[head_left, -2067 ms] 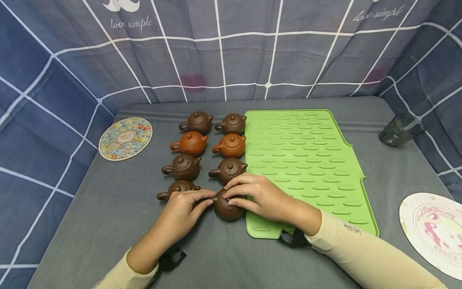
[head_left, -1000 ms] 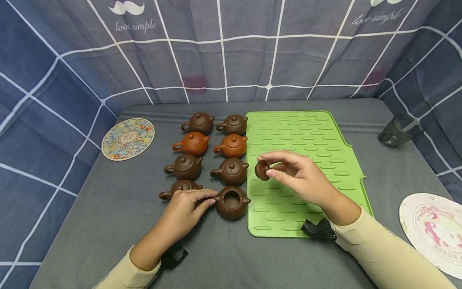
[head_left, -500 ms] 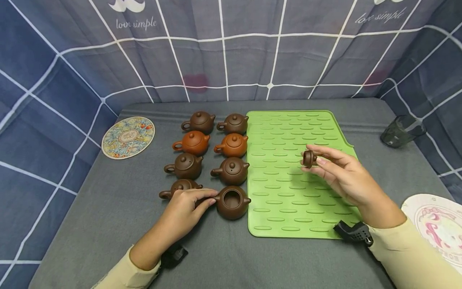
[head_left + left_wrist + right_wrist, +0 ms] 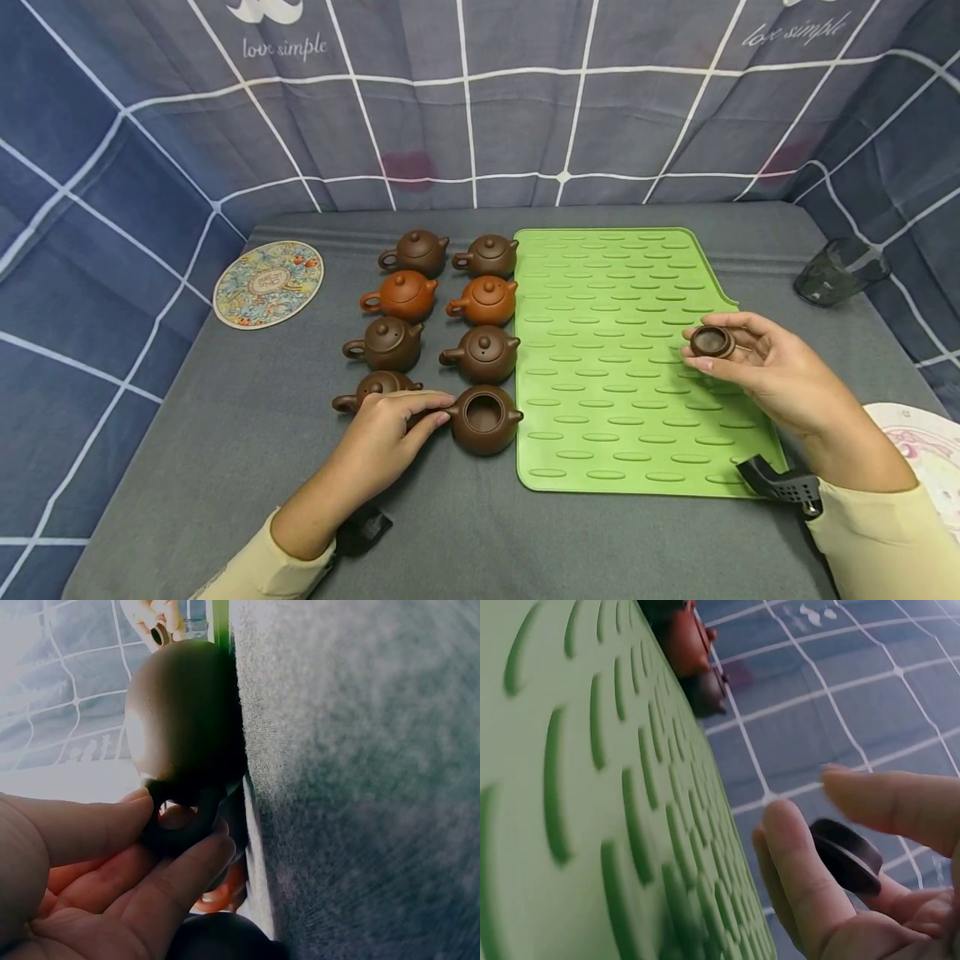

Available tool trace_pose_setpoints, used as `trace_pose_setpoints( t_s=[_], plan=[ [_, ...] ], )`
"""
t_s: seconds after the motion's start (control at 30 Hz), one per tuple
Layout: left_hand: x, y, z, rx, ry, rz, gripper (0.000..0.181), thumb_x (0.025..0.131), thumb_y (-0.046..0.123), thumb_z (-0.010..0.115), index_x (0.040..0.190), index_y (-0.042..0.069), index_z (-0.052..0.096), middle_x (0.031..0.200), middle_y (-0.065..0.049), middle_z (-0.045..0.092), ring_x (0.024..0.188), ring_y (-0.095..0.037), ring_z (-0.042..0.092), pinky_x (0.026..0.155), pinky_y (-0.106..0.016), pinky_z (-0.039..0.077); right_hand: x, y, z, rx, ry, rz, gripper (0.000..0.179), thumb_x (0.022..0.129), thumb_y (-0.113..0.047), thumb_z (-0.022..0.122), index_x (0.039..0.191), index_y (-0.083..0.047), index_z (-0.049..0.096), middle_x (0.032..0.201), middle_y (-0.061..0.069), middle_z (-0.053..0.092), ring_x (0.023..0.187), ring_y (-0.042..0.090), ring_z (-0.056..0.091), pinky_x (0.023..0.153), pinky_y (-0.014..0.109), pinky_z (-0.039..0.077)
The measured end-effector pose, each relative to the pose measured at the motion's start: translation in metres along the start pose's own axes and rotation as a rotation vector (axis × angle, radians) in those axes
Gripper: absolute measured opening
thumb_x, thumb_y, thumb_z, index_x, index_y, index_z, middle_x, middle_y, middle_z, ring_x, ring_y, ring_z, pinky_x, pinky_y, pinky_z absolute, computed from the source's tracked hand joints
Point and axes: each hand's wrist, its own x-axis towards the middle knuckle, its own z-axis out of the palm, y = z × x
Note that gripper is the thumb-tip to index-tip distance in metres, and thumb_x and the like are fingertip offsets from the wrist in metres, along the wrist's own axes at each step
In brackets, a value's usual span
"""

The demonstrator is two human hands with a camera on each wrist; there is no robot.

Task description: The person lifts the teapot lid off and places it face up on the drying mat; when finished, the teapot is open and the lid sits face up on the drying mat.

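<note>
My left hand (image 4: 392, 433) pinches the handle of a dark brown teapot (image 4: 483, 437) at the near end of the right column. That teapot stands uncovered on the grey cloth, its round mouth facing up and its spout reaching the green mat's edge. In the left wrist view, thumb and fingers close round the looped handle (image 4: 176, 838). Over the right part of the mat, my right hand (image 4: 780, 375) holds the teapot's small brown lid (image 4: 711, 342), hollow underside turned up. The right wrist view shows the lid (image 4: 846, 855) between the fingers and thumb.
Several lidded teapots in two columns, such as an orange one (image 4: 487, 302), stand left of the ribbed green mat (image 4: 600, 392). A patterned round coaster (image 4: 268, 285) lies far left. A dark glass (image 4: 836, 273) and a white round plate (image 4: 926, 454) are at the right.
My right hand has lifted the lid off the near teapot, carried it right across the mat and turned it underside up. The left hand has stayed on the handle.
</note>
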Motion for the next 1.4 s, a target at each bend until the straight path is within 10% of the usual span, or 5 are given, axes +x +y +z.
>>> trace_pose_setpoints(
  t_s=[0.2,0.43,0.73,1.4],
  plan=[
    [0.0,0.0,0.001,-0.006,-0.015,-0.007,0.021,0.089,0.003,0.085,0.109,0.007,0.082,0.107,-0.001,0.078,0.1,-0.015,0.073,0.085,-0.038,0.059,-0.014,0.006,-0.009,-0.315,-0.003,0.011,0.042,0.092,0.01,0.076,0.127,0.007,0.053,0.117,0.013,0.074,0.102,0.014,0.073,0.079,0.022,0.057],
    [0.0,0.0,0.0,-0.006,-0.016,0.0,0.021,0.089,0.002,0.085,0.109,0.006,0.082,0.108,-0.002,0.078,0.101,-0.015,0.073,0.086,-0.038,0.059,-0.023,0.009,-0.016,-0.581,-0.249,-0.17,0.043,0.084,0.011,0.084,0.121,-0.004,0.067,0.106,0.008,0.071,0.091,0.013,0.068,0.077,0.02,0.052],
    [0.0,0.0,0.0,-0.007,-0.019,0.004,0.022,0.089,0.002,0.085,0.11,0.006,0.082,0.108,-0.002,0.078,0.101,-0.016,0.073,0.086,-0.038,0.059,-0.023,0.018,-0.019,-0.661,-0.464,-0.377,0.056,0.074,0.006,0.093,0.118,-0.015,0.066,0.108,0.0,0.066,0.094,0.014,0.061,0.084,0.02,0.045],
    [-0.002,-0.001,0.0,-0.007,-0.009,0.003,0.022,0.089,0.001,0.084,0.11,0.007,0.082,0.109,-0.001,0.078,0.102,-0.015,0.073,0.086,-0.038,0.059,-0.018,0.021,-0.022,-0.614,-0.465,-0.439,0.066,0.063,0.008,0.098,0.119,-0.006,0.066,0.117,0.008,0.064,0.1,0.013,0.058,0.085,0.021,0.046]
  ],
)
